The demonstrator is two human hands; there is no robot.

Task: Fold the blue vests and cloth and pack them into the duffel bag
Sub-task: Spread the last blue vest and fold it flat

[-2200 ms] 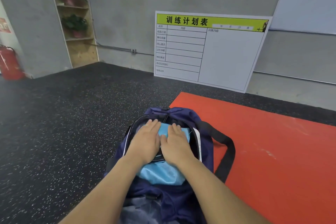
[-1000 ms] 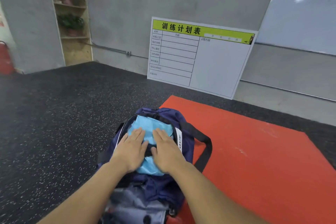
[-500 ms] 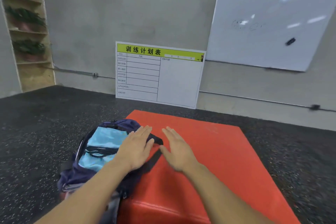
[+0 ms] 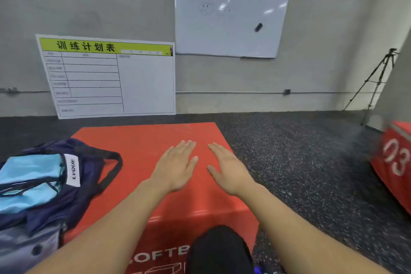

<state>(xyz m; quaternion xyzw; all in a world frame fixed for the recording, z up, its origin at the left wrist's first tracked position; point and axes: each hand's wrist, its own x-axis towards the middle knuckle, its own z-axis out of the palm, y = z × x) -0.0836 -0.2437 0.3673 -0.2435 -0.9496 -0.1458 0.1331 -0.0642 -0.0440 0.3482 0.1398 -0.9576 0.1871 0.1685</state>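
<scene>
Duffel bag: navy, lying at the far left, partly over the left edge of the red box and cut off by the edge of view; its mouth gapes open.
Blue cloth: light blue fabric sits inside the open bag, showing through the mouth; I can't tell vests from cloth in there.
Bag label: white tab along the opening, printed "LVQUE".
Bag strap: black loop lying on the red top, right of the bag.
Chart board: leans on the grey wall behind, green header with black Chinese characters; the table rows under it are too blurred to read.
Red box: flat top is bare between the strap and the hands; its near edge drops to a front face with white letters reading "OFTB", cut off on both sides.
Left hand: palm down above the red top, fingers straight and together, holding nothing.
Right hand: just beside the left, palm down, fingers straight, holding nothing, by the box's right edge.
Whiteboard: on the wall, faint scribble, a small dark marker or magnet.
Floor: dark speckled rubber, open room right of the box.
Tripod: stands by the far right wall.
Second red box: far right, marked "03".
</scene>
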